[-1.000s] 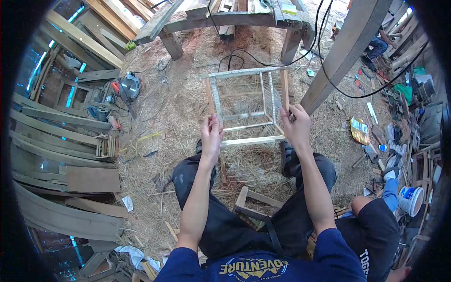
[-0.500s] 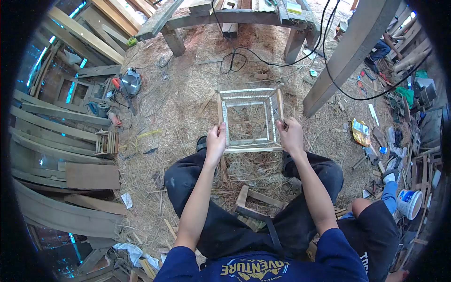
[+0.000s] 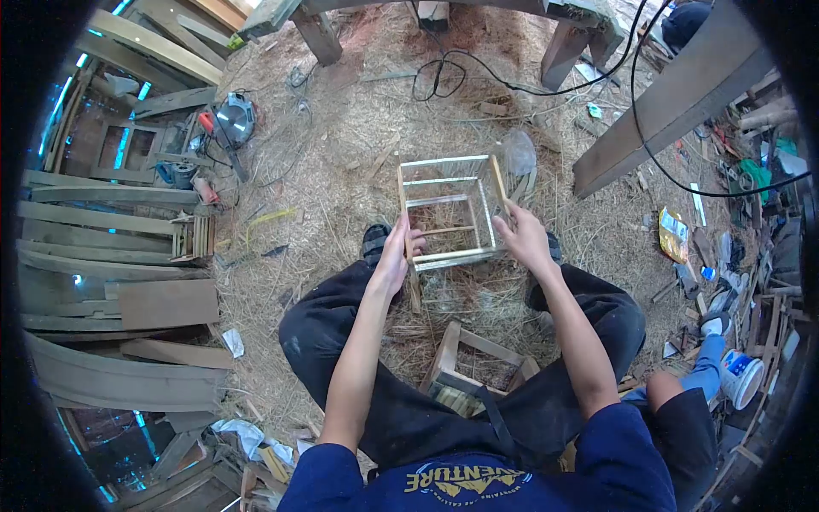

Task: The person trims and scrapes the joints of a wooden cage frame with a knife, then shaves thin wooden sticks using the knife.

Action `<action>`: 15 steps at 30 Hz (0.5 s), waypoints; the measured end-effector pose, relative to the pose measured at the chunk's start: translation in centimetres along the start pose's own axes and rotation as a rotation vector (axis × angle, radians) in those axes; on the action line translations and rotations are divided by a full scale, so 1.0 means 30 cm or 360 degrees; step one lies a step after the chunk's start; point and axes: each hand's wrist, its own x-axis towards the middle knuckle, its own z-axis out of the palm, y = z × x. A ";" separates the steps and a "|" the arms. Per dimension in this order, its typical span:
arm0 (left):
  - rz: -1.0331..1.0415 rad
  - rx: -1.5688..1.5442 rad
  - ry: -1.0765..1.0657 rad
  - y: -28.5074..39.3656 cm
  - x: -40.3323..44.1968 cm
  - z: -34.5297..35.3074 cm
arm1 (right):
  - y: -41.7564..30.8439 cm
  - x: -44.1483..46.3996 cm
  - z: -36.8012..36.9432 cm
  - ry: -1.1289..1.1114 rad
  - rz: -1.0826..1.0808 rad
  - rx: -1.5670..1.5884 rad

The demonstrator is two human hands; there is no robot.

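A small box-shaped wooden frame [image 3: 454, 255] with thin pale bars and open sides is held over the straw-covered floor between my knees. My left hand [image 3: 395, 258] grips its left side, thumb along the outside and fingers curled round to the inner face. On the opposite side, my right hand [image 3: 526, 241] holds the right bar near its near corner; some of its fingers are hidden. Below the held frame, a second wooden frame-like piece [image 3: 486, 343] rests between my legs.
A circular saw [image 3: 235, 118] lies at the left, near stacked boards [image 3: 128, 226]. A wooden post [image 3: 657, 111] leans at the right with a black cable [image 3: 512, 86] near it. Another person's leg [image 3: 701, 373] and a white bucket [image 3: 740, 380] are at lower right.
The wooden frame has been turned, so more of its depth and lower bars show. My left fingers now reach further round its side. The view has shifted, with the bench higher up.
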 end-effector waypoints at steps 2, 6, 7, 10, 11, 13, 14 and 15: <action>-0.0019 -0.0065 0.0118 -0.014 0.014 0.004 | -0.046 -0.009 -0.019 -0.0089 -0.0099 -0.0149; 0.0085 -0.0303 -0.0200 0.006 -0.010 0.029 | -0.126 -0.038 -0.014 -0.0285 -0.0250 -0.0359; 0.0097 -0.0327 -0.0261 0.034 -0.047 0.057 | -0.149 -0.057 0.002 -0.0305 -0.0185 -0.0295; 0.0262 -0.0294 -0.0432 -0.016 -0.018 0.059 | -0.153 -0.074 0.049 -0.0572 0.0032 0.0110; 0.0257 -0.0345 -0.0433 -0.036 -0.012 0.054 | -0.142 -0.075 0.058 -0.0652 0.0090 0.0191; 0.0257 -0.0446 -0.0440 -0.024 -0.029 0.074 | -0.034 -0.068 0.134 -0.0677 -0.0081 0.0341; 0.0245 -0.0489 -0.0463 -0.030 -0.029 0.074 | -0.001 -0.069 0.156 -0.0684 -0.0164 0.0417; 0.0232 -0.0531 -0.0486 -0.033 -0.033 0.077 | -0.015 -0.073 0.142 -0.0685 -0.0131 0.0531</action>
